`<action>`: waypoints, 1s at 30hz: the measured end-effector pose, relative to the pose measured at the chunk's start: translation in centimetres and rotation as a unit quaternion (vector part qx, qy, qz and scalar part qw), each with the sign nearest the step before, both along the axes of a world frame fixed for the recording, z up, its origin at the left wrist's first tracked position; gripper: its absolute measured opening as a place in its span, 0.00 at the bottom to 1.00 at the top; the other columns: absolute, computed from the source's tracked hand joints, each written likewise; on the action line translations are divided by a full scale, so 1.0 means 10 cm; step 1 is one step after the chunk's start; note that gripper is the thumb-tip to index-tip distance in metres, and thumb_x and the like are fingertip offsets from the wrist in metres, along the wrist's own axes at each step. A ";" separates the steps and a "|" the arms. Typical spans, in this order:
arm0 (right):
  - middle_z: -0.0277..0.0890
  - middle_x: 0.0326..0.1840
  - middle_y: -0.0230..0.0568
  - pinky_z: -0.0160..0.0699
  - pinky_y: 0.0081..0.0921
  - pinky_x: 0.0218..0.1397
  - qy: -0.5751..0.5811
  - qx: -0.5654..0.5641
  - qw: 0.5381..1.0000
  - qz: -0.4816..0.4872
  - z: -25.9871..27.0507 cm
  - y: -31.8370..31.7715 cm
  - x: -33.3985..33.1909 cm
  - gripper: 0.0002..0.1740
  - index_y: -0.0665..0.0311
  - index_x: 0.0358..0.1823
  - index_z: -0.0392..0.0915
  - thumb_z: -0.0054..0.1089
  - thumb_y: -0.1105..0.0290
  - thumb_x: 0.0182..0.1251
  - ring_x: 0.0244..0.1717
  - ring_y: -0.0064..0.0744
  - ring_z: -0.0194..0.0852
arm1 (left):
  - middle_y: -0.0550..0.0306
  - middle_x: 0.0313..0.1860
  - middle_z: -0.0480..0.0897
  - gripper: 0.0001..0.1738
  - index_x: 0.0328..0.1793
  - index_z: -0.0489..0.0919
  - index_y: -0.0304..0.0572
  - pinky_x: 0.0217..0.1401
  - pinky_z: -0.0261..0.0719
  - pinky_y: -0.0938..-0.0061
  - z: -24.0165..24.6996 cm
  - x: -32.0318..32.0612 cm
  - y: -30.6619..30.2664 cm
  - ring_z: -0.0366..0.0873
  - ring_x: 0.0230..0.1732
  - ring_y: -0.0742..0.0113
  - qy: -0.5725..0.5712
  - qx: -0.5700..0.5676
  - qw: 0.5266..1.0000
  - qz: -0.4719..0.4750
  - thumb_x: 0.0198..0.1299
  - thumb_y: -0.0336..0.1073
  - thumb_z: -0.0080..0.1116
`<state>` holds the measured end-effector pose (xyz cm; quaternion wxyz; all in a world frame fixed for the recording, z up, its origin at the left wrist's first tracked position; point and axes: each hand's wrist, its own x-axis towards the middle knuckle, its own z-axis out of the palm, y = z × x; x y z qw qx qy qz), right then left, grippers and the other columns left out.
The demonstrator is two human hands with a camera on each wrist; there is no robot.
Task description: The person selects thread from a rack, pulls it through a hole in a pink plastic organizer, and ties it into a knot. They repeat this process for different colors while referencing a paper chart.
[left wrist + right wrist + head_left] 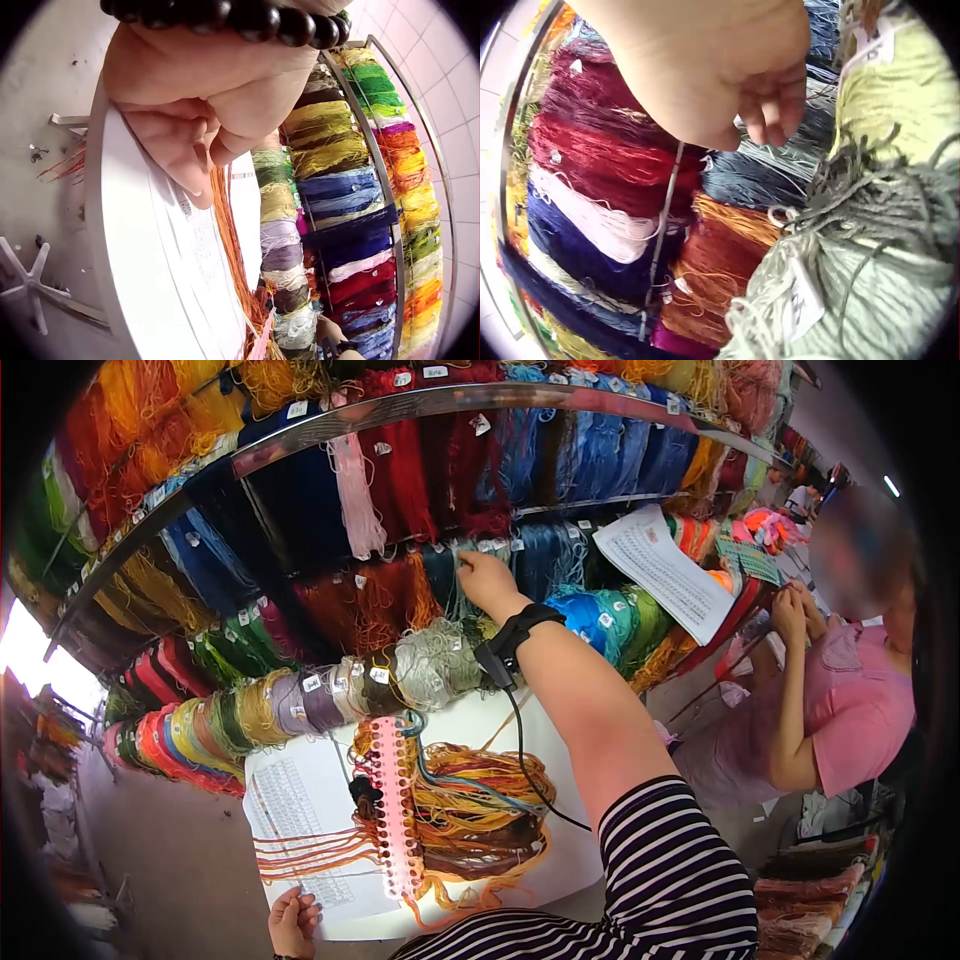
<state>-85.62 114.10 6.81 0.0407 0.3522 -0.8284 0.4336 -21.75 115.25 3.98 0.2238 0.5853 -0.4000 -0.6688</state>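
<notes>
Pink perforated thread card [397,810] on the white desk [572,860], orange strands [315,845] to its left, ochre and brown threads [480,810] to its right. Left hand [291,925]: below the strands at the desk's edge, grip loosely bent. Right hand [490,584]: above the card, grip curled at a grey-green skein [784,159]; whether it pinches strands cannot be told.
</notes>
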 end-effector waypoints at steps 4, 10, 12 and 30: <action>0.79 0.50 0.52 0.75 0.39 0.56 -0.058 -0.045 0.997 -0.013 -0.09 0.00 -0.08 0.17 0.57 0.52 0.81 0.54 0.65 0.64 0.52 0.53 0.76 | 0.52 0.45 0.83 0.19 0.64 0.73 0.34 0.34 0.76 0.83 -0.01 -0.04 -0.01 0.80 0.36 0.72 -0.010 0.009 1.000 0.013 0.70 0.35 0.49; 0.83 0.36 0.49 0.78 0.32 0.44 -0.044 -0.081 0.994 -0.053 -0.16 -0.09 -0.13 0.13 0.61 0.40 0.85 0.61 0.61 0.60 0.39 0.45 0.83 | 0.53 0.41 0.84 0.18 0.62 0.75 0.34 0.29 0.73 0.85 0.03 -0.12 -0.01 0.77 0.30 0.75 -0.035 0.015 0.999 0.036 0.70 0.34 0.49; 0.83 0.34 0.47 0.78 0.31 0.42 -0.068 -0.069 0.994 -0.049 -0.13 -0.11 -0.19 0.14 0.61 0.38 0.86 0.62 0.59 0.59 0.37 0.43 0.83 | 0.54 0.40 0.84 0.18 0.61 0.75 0.34 0.28 0.72 0.85 0.05 -0.15 -0.01 0.76 0.28 0.75 -0.041 0.020 0.998 0.041 0.70 0.33 0.49; 0.83 0.35 0.45 0.78 0.33 0.38 0.012 -0.048 0.996 -0.071 -0.13 -0.05 0.00 0.11 0.58 0.35 0.85 0.62 0.61 0.56 0.36 0.43 0.82 | 0.55 0.39 0.84 0.17 0.61 0.75 0.35 0.27 0.72 0.87 0.03 -0.14 -0.02 0.77 0.29 0.75 -0.060 -0.004 0.998 0.020 0.70 0.33 0.47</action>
